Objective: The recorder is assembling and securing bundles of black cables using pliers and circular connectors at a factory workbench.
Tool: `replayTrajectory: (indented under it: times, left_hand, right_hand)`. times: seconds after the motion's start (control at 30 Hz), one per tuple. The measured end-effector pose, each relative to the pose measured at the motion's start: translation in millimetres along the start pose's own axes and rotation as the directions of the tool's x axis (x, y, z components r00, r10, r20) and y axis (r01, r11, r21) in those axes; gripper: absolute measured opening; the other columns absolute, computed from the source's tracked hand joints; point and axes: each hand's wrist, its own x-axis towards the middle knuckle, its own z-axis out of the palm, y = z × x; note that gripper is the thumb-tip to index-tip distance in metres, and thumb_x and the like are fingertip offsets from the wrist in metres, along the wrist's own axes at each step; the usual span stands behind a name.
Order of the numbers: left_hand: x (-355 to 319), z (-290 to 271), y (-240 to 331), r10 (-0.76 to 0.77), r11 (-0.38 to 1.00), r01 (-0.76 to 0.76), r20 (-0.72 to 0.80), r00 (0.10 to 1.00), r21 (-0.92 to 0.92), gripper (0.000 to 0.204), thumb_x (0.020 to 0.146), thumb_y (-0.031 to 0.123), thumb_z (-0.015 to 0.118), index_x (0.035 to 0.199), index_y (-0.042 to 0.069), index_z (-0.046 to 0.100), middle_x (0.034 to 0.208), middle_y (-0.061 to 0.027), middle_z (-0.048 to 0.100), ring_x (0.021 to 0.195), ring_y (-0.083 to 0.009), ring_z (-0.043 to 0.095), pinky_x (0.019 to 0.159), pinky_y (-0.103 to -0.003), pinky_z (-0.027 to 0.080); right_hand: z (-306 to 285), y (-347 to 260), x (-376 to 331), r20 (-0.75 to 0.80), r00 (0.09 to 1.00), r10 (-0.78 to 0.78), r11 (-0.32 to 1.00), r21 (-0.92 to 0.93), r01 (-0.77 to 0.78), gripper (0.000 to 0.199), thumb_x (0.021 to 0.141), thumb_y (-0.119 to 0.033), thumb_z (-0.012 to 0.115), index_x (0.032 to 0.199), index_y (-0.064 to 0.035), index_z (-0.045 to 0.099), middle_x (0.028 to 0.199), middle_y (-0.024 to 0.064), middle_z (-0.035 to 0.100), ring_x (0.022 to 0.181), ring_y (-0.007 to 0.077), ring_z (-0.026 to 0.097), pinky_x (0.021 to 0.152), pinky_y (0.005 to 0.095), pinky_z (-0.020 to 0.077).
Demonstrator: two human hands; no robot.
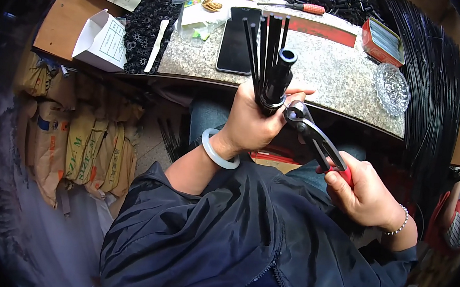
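Note:
My left hand [251,124] is wrapped round a black tubular part [278,80] with an open round end. Several thin black rods [271,34] stand up beside the tube from the same grip. In my right hand [368,193] is a pair of pincers [319,140] with red handles, its fingers closed round them. The pincers' rounded jaws reach up to the lower end of the tubular part, close by my left fingers. Whether the jaws bite on anything there, I cannot tell.
A stone-patterned worktop [331,70] carries a black phone [238,47], a red-handled screwdriver [313,8], a red tin [382,43] and a clear glass dish [392,90]. Long black rods [432,80] lie at right. A white box [102,41] stands left, sacks [50,140] below.

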Motion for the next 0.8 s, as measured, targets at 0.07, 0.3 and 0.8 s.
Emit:
replayTrajectory:
  times: [0.07, 0.3, 0.8]
  left_hand:
    - [-1.2, 2.5, 2.8, -0.046, 0.997, 0.046, -0.006, 0.999, -0.06, 0.02, 0.087, 0.004, 0.055, 0.102, -0.001, 0.065, 0.059, 0.0058, 0.05, 0.049, -0.0005, 0.041, 0.044, -0.017, 0.029]
    - [0.0, 7.4, 6.2, -0.127, 0.985, 0.126, 0.0, 0.992, -0.12, 0.02, 0.088, 0.01, 0.056, 0.1, -0.003, 0.064, 0.053, 0.0062, 0.046, 0.042, -0.0005, 0.036, 0.039, -0.018, 0.023]
    - [-1.2, 12.7, 7.9, -0.122, 0.986, 0.124, 0.023, 0.992, -0.108, 0.031, 0.079, -0.006, 0.048, 0.107, -0.006, 0.06, 0.063, 0.0035, 0.053, 0.046, -0.0001, 0.04, 0.041, -0.017, 0.027]
  right_hand:
    - [-0.2, -1.4, -1.8, -0.004, 1.0, 0.008, 1.0, 0.017, -0.008, 0.015, 0.093, -0.014, 0.047, 0.095, 0.0003, 0.05, 0.053, 0.0006, 0.046, 0.047, 0.007, 0.043, 0.045, 0.0233, 0.0354]
    - [-2.1, 0.1, -3.1, -0.03, 1.0, -0.004, 0.999, -0.036, 0.003, 0.015, 0.093, -0.014, 0.047, 0.096, -0.0002, 0.052, 0.053, -0.0007, 0.044, 0.047, 0.0064, 0.042, 0.045, 0.0227, 0.0346]
    - [-13.8, -2.8, -8.6, 0.069, 0.997, 0.031, 0.982, 0.185, -0.043, 0.031, 0.093, -0.017, 0.049, 0.119, -0.0019, 0.045, 0.079, 0.0052, 0.061, 0.07, 0.0095, 0.055, 0.066, 0.0248, 0.0464]
